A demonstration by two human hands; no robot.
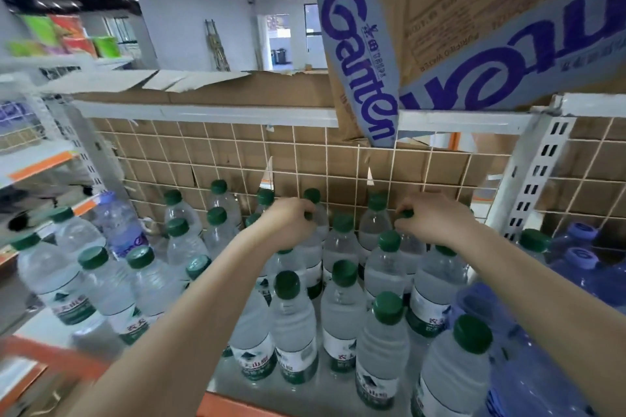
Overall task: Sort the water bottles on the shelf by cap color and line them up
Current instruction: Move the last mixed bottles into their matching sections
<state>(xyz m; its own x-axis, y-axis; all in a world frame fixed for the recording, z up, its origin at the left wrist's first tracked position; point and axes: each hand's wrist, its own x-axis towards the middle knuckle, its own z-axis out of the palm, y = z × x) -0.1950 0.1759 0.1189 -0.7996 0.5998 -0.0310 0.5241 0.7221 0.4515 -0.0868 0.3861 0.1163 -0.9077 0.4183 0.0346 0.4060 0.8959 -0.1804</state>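
Several clear water bottles with green caps stand packed on the white shelf. My left hand grips the green cap of a bottle in the back rows. My right hand grips the green cap of another bottle further right. One bottle with a purple cap stands at the left among the green-capped ones. Blue bottles with purple caps fill the right side.
A wire grid backed by cardboard closes the shelf's rear. An open Ganten cardboard box overhangs from the shelf above. A white perforated upright stands at the right. Orange-edged shelving lies to the left.
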